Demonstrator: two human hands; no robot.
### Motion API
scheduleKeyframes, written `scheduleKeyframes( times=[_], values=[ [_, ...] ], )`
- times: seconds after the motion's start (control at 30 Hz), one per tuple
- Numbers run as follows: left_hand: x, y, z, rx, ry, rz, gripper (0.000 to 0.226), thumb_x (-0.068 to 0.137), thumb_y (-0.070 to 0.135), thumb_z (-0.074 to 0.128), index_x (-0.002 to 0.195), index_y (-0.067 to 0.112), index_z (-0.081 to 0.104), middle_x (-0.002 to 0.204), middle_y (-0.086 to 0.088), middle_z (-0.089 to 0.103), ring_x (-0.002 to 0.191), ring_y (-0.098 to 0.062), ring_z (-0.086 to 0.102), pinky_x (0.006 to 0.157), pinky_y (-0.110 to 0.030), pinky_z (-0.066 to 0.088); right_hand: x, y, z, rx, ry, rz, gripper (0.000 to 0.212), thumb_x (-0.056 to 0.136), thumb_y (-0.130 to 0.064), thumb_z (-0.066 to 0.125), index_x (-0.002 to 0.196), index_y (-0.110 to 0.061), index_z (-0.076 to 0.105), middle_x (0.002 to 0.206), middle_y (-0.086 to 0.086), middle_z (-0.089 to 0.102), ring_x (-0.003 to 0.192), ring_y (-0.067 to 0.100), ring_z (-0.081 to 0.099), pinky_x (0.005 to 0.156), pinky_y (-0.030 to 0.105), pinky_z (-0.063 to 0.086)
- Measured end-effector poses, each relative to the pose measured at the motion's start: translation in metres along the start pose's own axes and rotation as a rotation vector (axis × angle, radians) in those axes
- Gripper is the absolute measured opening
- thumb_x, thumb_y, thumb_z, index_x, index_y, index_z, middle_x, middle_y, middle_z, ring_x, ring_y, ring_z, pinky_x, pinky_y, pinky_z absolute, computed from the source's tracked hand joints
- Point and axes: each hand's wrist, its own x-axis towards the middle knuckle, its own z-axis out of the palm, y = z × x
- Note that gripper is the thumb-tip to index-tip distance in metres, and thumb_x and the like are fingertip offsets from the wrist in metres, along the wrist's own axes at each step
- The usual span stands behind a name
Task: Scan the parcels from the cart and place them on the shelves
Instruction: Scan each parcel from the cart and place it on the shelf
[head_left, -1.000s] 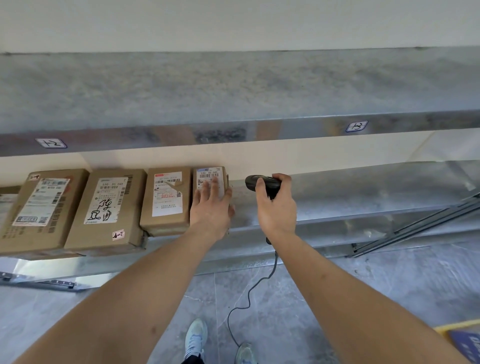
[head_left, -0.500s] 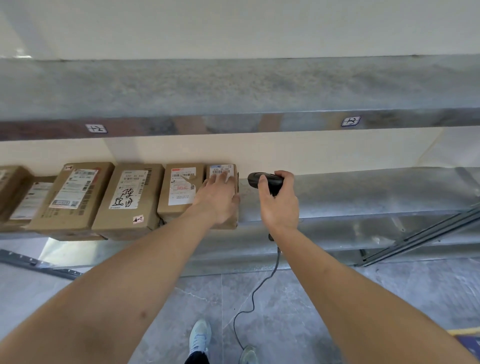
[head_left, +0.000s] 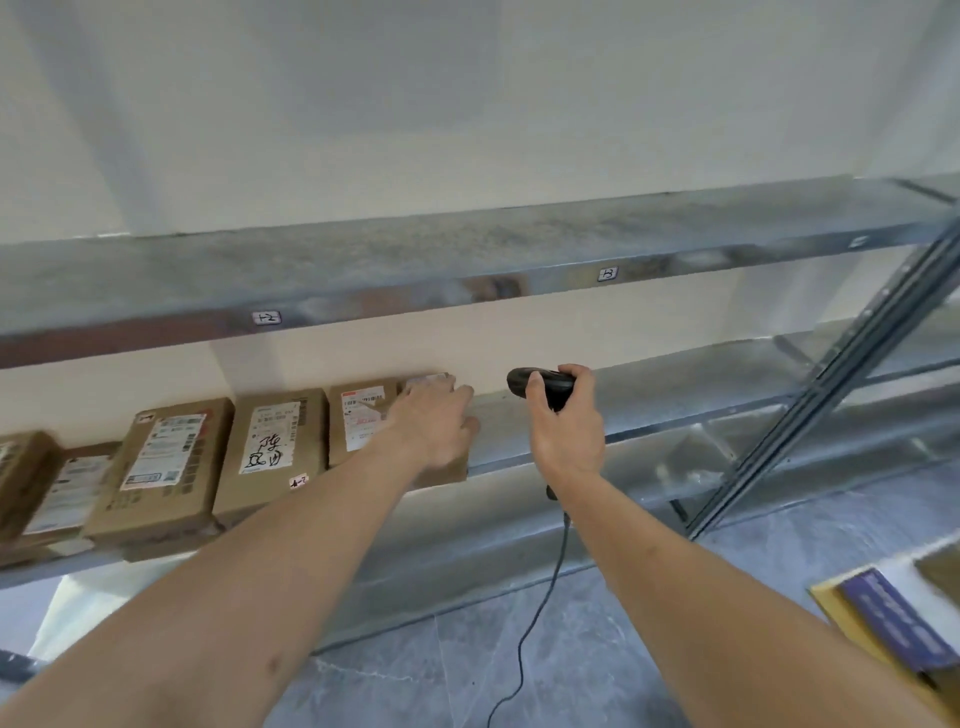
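Left hand (head_left: 434, 423) flat on parcel (head_left: 441, 467), right hand (head_left: 569, 434) gripping scanner (head_left: 540, 383), metal shelf (head_left: 675, 395).

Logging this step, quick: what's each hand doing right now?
Left hand: open, palm flat on the small parcel on the shelf.
Right hand: closed around the black scanner.

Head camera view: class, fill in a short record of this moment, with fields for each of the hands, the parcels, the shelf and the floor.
left hand: palm down on the rightmost small parcel, at the right end of the row
right hand: gripping a black scanner, its cable hanging to the floor
parcels: cardboard boxes in a row on the lower shelf; one bears a handwritten label
upper shelf: no parcels visible
floor: grey tiles
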Motion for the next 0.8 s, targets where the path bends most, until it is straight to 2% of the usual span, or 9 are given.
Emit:
scheduleKeyframes(
  times=[0.2,0.3,0.43,0.57,0.7,0.8],
  values=[
    [-0.030,0.026,-0.008,0.012,0.053,0.245,0.048,0.104,0.046,0.039,0.143,0.021,0.050,0.143,-0.009,0.051,0.128,-0.037,0.049,0.105,-0.048,0.042,-0.064,-0.005,-0.034,0.015,0.190,0.024,0.035,0.102,-0.059,0.052,0.130,-0.039,0.044,0.105,-0.007,0.068,0.095,0.022,0.067,0.086,0.042,0.056],
    [-0.049,0.048,-0.015,-0.006,0.063,0.352,0.048,0.103,0.049,0.035,0.137,0.020,0.053,0.140,-0.010,0.054,0.125,-0.037,0.051,0.106,-0.046,0.043,-0.096,-0.009,-0.061,0.009,0.290,0.024,0.031,0.102,-0.058,0.053,0.126,-0.041,0.045,0.104,-0.007,0.068,0.095,0.022,0.067,0.082,0.039,0.053],
    [-0.077,0.089,-0.030,-0.028,0.081,0.469,0.047,0.105,0.050,0.038,0.136,0.019,0.056,0.139,-0.010,0.054,0.128,-0.036,0.050,0.105,-0.047,0.044,-0.136,-0.013,-0.106,0.016,0.441,0.033,0.031,0.100,-0.060,0.053,0.125,-0.042,0.046,0.105,-0.005,0.067,0.096,0.024,0.067,0.087,0.046,0.058],
    [-0.108,0.139,-0.045,-0.005,0.120,0.588,0.046,0.105,0.047,0.040,0.141,0.022,0.054,0.149,-0.012,0.050,0.134,-0.037,0.048,0.111,-0.049,0.040,-0.173,-0.004,-0.158,-0.015,0.545,0.049,0.030,0.099,-0.063,0.051,0.123,-0.045,0.043,0.107,-0.002,0.069,0.095,0.026,0.068,0.088,0.050,0.058],
    [-0.134,0.196,-0.054,0.029,0.116,0.680,0.052,0.106,0.048,0.040,0.150,0.020,0.049,0.157,-0.013,0.044,0.141,-0.037,0.043,0.117,-0.050,0.036,-0.204,0.006,-0.213,-0.033,0.646,0.039,0.034,0.103,-0.058,0.052,0.129,-0.038,0.046,0.107,-0.003,0.067,0.096,0.024,0.066,0.082,0.041,0.054],
    [-0.152,0.245,-0.058,0.040,0.151,0.756,0.051,0.105,0.050,0.041,0.145,0.021,0.053,0.150,-0.011,0.051,0.134,-0.037,0.049,0.112,-0.049,0.040,-0.224,0.018,-0.255,-0.043,0.701,0.035,0.034,0.104,-0.057,0.052,0.130,-0.036,0.046,0.105,-0.007,0.063,0.096,0.021,0.063,0.083,0.038,0.050]
  ],
)
